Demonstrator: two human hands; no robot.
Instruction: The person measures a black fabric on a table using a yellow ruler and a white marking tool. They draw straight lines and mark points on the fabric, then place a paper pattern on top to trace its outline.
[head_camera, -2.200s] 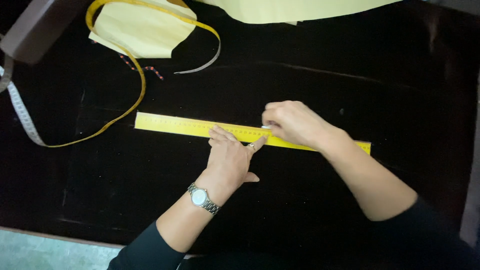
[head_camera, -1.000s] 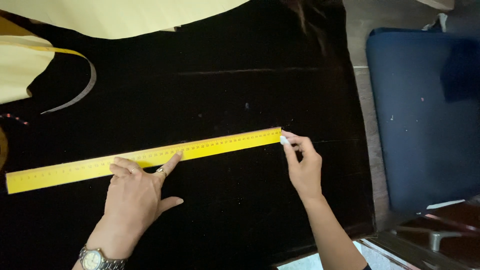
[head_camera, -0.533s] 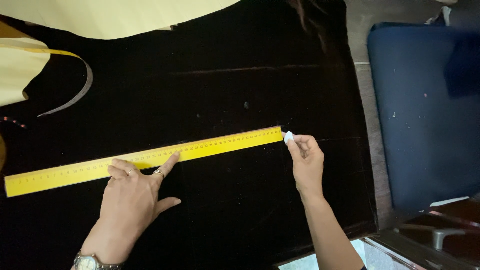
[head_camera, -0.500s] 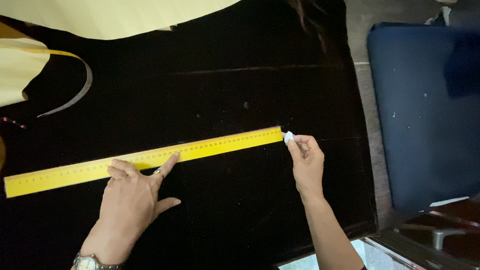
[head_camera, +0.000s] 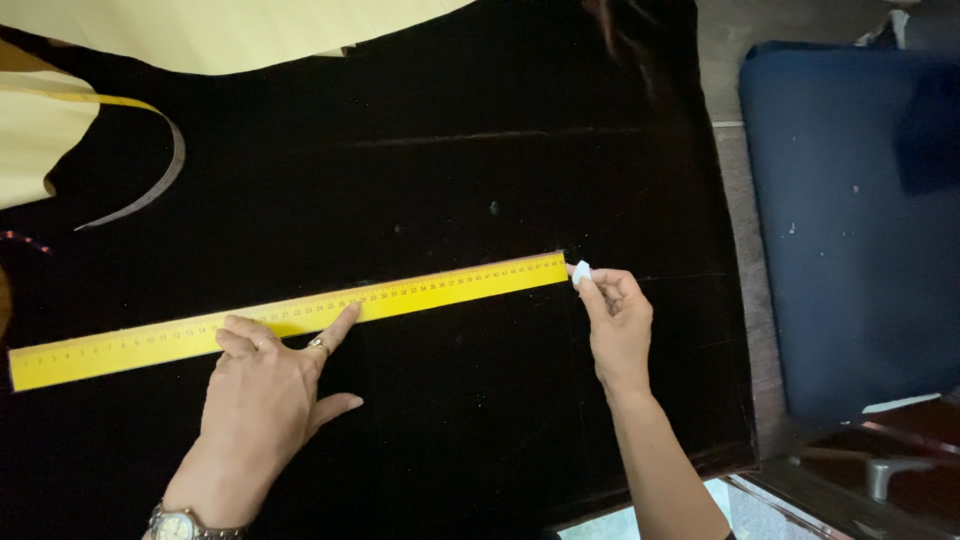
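Across the frame's middle, a yellow ruler (head_camera: 290, 313) lies on black fabric (head_camera: 480, 170). Left hand (head_camera: 265, 385) still presses it flat, fingers spread; right hand (head_camera: 618, 322), unmoved, pinches white chalk (head_camera: 580, 272) at its right end.

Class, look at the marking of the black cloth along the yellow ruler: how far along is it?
Done: the yellow ruler lies flat on the black cloth, pinned by the left hand. In hand: the right hand holds white chalk at the ruler's right end. A faint line runs on from there; whether one runs along the ruler's edge cannot be told. Left, probably: lifting the ruler.
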